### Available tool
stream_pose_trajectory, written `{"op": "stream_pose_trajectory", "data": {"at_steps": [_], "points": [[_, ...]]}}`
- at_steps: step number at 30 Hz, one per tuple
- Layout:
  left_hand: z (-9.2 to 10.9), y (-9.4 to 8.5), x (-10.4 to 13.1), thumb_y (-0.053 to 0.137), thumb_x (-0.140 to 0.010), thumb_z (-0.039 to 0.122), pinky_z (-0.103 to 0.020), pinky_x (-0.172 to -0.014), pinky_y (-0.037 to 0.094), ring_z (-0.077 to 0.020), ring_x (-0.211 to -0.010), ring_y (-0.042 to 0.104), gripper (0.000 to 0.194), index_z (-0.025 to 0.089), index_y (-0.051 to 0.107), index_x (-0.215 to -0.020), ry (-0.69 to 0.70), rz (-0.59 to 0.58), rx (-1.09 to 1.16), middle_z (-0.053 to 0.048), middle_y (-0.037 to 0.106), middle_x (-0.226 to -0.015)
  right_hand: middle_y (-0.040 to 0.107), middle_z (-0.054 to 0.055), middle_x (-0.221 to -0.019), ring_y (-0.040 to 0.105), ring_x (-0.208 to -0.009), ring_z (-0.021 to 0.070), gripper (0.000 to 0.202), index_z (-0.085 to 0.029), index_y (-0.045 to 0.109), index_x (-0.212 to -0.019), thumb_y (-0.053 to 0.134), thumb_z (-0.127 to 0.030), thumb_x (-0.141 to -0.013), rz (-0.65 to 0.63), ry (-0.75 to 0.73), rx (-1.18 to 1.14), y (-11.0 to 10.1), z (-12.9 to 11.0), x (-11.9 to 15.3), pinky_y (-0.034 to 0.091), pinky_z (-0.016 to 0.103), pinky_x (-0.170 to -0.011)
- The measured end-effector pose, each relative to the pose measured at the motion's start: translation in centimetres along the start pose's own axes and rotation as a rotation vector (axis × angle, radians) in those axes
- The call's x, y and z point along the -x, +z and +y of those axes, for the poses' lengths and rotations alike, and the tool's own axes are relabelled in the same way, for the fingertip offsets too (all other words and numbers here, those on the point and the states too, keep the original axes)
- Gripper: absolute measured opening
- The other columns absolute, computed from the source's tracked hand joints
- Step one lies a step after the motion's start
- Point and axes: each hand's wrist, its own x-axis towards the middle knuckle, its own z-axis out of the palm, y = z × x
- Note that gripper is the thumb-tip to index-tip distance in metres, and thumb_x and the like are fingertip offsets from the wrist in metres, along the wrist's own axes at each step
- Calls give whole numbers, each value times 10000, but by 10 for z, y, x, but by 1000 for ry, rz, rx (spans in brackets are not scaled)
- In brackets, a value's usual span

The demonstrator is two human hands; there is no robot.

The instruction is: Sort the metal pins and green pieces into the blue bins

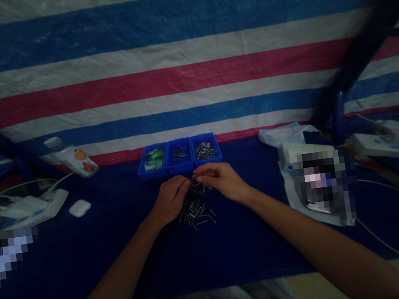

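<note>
Centrally, one pile of slim metal pins (196, 211), too many to count, lies on the table (253, 250) between front and back edges, presumably for easy reach. Left hand (172, 197) and right hand (222, 180) meet at its far side, fingertips drawn narrow; cannot tell what either grips. Three blue bins (181, 168) stand near the back edge, likely keeping kinds apart.

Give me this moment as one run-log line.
left hand, right hand: fingertips close together | grip: unclear | nearby: loose thin metal pieces on table | beyond: three blue bins
</note>
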Motion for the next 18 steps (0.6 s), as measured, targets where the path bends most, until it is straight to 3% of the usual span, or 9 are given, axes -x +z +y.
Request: {"op": "stream_pose_trajectory", "data": {"at_steps": [5, 9, 14, 18], "points": [[-1, 1, 1, 365, -984, 357, -269, -662, 435, -149, -673, 590, 398, 168, 631, -756, -46, -17, 100, -12, 640, -721, 674, 1, -708, 569, -606, 110, 172, -197, 714, -857, 710, -307, -725, 54, -15, 36, 2, -3, 0, 426, 265, -569], [-5, 2, 1, 377, -981, 385, -275, -691, 451, -160, -723, 611, 392, 164, 669, -841, -47, -23, 136, -24, 664, -774, 691, 10, -730, 566, -584, 100, 164, -194, 676, -776, 677, -357, -761, 165, -23, 31, -1, -7, -1, 427, 262, -571], [-4, 2, 0, 473, -956, 374, -278, -723, 457, -160, -764, 630, 288, 180, 671, -879, -44, -14, 56, -17, 684, -821, 518, -24, -474, 465, -433, 78, 415, -186, 528, -526, 591, -457, -833, 302, 94, 134, -17, -2, -5, 340, 251, -492], [-3, 3, 0, 505, -949, 339, -282, -729, 456, -153, -773, 628, 227, 189, 660, -878, -27, -40, -16, -13, 683, -843, 559, -20, -562, 482, -423, 73, 373, -184, 525, -596, 589, -471, -825, 375, 159, 26, -27, 5, -10, 329, 245, -466]]}}
